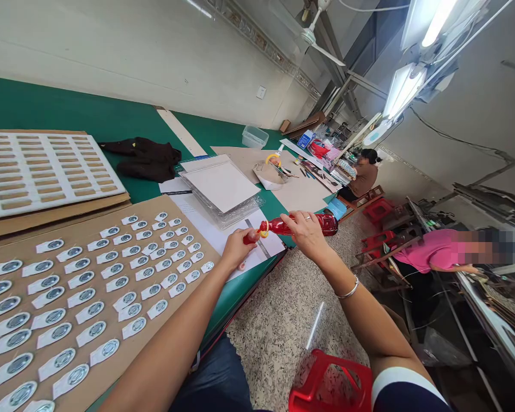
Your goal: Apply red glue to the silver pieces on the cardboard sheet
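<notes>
My right hand [306,232] is wrapped round a long-necked bottle of red liquid [278,226], tipped nearly flat with its mouth toward the left. My left hand [235,249] grips a small red squeeze bottle [251,236], mostly covered by the fingers. The two mouths meet or nearly touch, and a yellow ring sits at the larger bottle's neck. Below them lies a white printed sheet [257,252] on the green table edge. To the left, a brown board [111,320] carries many small white tags with round, dark-ringed faces [96,329].
Behind my hands are plastic-wrapped white boards [221,183] and a torn-topped container [269,174]. Dark cloth [143,157] and a white slotted tray [47,166] lie farther left. A red stool [330,380] stands on the floor at right. Two people sit working beyond.
</notes>
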A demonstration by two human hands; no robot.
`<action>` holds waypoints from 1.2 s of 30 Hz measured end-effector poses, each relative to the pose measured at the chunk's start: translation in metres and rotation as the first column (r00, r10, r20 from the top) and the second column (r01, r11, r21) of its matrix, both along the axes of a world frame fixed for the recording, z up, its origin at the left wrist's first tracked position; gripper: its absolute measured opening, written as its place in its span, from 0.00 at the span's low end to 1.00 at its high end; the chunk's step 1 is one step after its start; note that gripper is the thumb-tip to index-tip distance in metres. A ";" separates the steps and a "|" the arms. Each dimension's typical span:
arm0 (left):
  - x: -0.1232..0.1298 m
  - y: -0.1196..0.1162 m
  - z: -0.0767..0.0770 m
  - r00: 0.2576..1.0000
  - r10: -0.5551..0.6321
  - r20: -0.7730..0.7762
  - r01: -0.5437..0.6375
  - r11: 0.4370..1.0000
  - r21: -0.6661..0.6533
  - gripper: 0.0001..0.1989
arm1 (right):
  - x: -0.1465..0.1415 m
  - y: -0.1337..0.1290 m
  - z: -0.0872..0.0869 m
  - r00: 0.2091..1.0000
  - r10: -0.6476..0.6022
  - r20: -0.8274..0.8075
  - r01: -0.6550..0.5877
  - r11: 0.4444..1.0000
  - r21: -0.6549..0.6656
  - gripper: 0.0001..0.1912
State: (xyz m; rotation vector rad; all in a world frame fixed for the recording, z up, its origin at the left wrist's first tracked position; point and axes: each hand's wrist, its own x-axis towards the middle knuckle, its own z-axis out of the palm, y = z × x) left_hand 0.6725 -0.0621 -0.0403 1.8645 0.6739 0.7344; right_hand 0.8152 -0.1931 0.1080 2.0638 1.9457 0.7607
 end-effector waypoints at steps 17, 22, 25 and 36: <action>0.001 0.001 -0.002 1.000 -0.012 0.007 0.012 1.000 0.021 0.24 | -0.002 0.000 0.000 1.000 -0.005 -0.018 0.005 1.000 -0.007 0.21; 0.000 0.000 0.001 1.000 -0.012 0.004 0.012 1.000 0.015 0.24 | 0.000 0.000 -0.003 1.000 -0.011 -0.007 0.011 1.000 -0.003 0.21; -0.001 0.000 0.003 1.000 -0.015 0.005 0.015 1.000 0.015 0.24 | 0.001 0.000 -0.004 1.000 -0.010 -0.004 0.010 1.000 -0.002 0.21; 0.000 0.001 0.002 1.000 -0.007 0.000 0.008 1.000 0.003 0.25 | 0.002 0.000 -0.005 0.999 -0.011 -0.031 0.010 1.000 -0.006 0.22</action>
